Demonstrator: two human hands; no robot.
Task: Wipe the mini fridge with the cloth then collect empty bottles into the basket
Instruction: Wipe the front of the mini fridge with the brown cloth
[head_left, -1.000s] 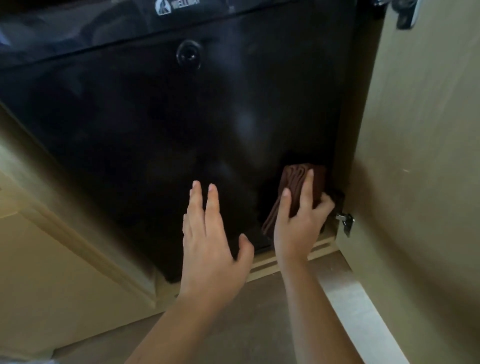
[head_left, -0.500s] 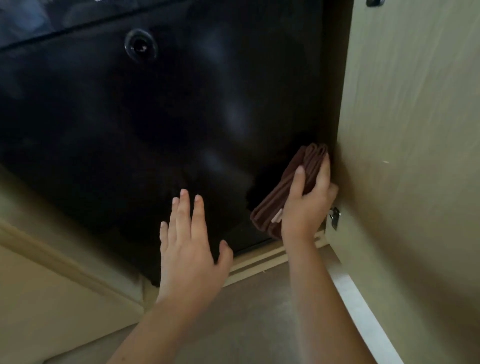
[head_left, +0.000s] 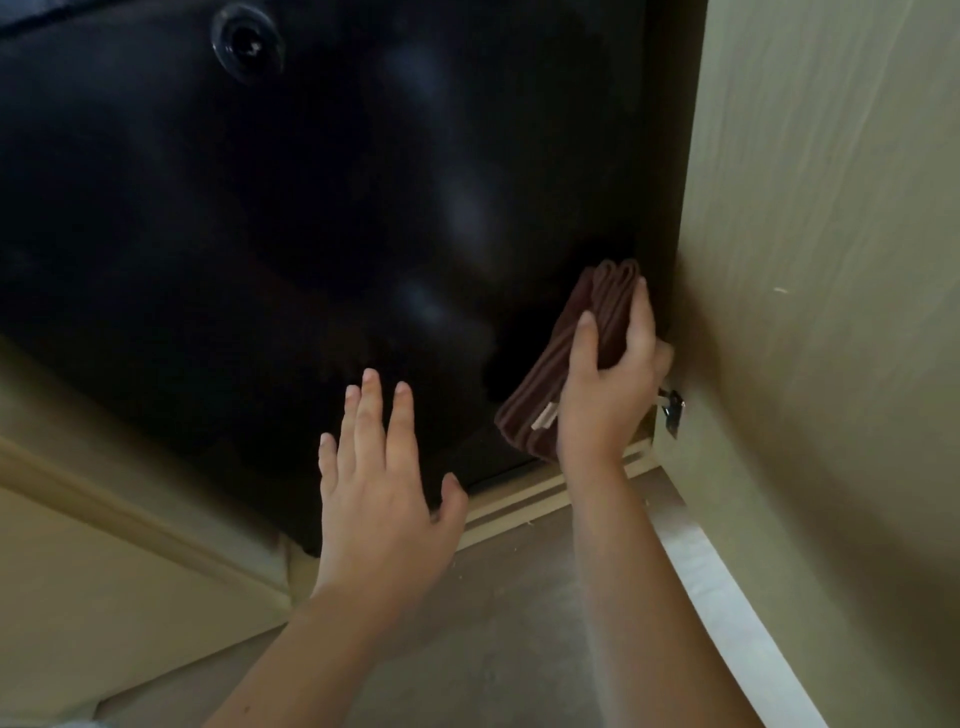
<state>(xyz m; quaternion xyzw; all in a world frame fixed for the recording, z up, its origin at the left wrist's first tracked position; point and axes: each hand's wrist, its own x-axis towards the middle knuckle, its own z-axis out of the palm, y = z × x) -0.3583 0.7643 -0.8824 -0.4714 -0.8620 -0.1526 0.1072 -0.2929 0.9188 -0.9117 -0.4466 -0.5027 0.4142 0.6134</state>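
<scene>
The black glossy door of the mini fridge (head_left: 291, 218) fills the upper left of the head view, with a round lock (head_left: 248, 44) near its top. My right hand (head_left: 608, 384) grips a folded brown cloth (head_left: 566, 358) and presses it against the door's lower right corner. My left hand (head_left: 384, 493) is spread flat, fingers apart, near the door's bottom edge, holding nothing. No bottles or basket are in view.
A beige open cabinet door (head_left: 831, 312) stands close on the right, with a metal hinge (head_left: 671, 410) just beside my right hand. The beige cabinet frame (head_left: 104, 519) runs along the lower left. Grey floor (head_left: 493, 623) lies below.
My right hand has slid the cloth along the fridge door's right edge, and the cloth now shows its small white tag. My left hand has stayed spread near the bottom edge. The view has tilted downward.
</scene>
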